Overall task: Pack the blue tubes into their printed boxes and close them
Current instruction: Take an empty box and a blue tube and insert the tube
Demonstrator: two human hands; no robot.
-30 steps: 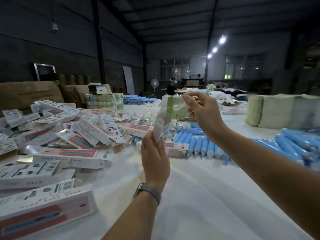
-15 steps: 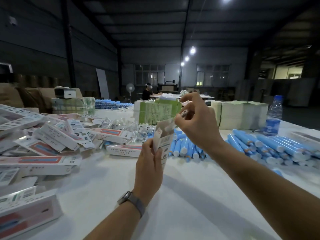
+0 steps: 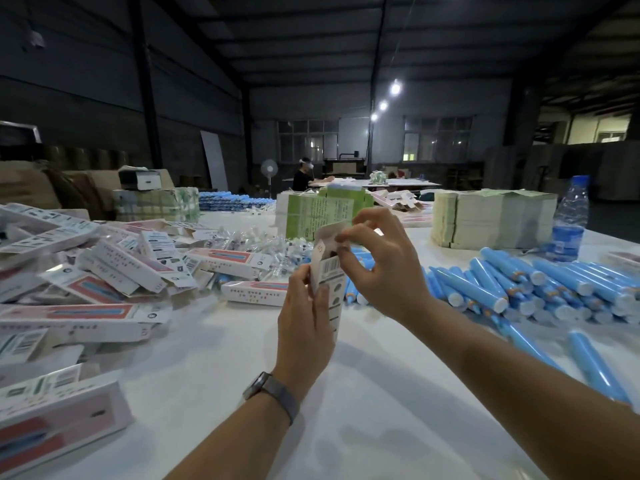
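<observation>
Printed box (image 3: 327,271) held upright above the surface (image 3: 363,393), gripped low by the left hand (image 3: 304,327), its top flap pinched by the right hand (image 3: 377,268). Packed boxes (image 3: 104,271) heaped along the left edge; blue tubes (image 3: 519,292) piled toward the right edge. Water bottle (image 3: 569,220) beside stacked flat cartons (image 3: 491,220) at the far right.

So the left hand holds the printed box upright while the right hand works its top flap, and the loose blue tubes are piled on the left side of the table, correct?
Not quite. The head view shows the blue tubes piled on the right side of the table; closed boxes fill the left. The rest stands: the left hand holds the printed box upright, and the right hand works its top flap.
</observation>
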